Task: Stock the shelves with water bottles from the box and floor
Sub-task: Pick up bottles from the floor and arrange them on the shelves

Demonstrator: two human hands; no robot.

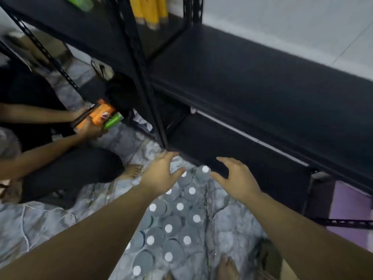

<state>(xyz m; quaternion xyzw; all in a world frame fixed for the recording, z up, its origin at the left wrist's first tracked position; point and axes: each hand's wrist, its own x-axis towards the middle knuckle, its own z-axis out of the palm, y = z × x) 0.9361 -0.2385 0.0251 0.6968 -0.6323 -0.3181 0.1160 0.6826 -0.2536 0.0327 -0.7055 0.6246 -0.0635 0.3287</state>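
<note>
Several clear water bottles point(177, 223) with white caps stand upright in rows on the marbled floor, seen from above. The farthest bottle point(203, 172) stands between my two hands. My left hand point(161, 174) hovers over the left end of the far row, fingers spread, holding nothing. My right hand point(236, 178) hangs open just right of that bottle, apart from it. The black metal shelf point(252, 81) runs diagonally above the bottles, and a lower shelf board point(232, 150) sits right behind them.
Another person crouches at the left, holding an orange pack point(99, 116) and a green bottle point(113, 121) near the left shelf unit. Yellow bottles point(149, 11) stand on an upper shelf. A black upright post point(149, 106) meets the floor by my left hand. My bare foot point(228, 267) is near the bottles.
</note>
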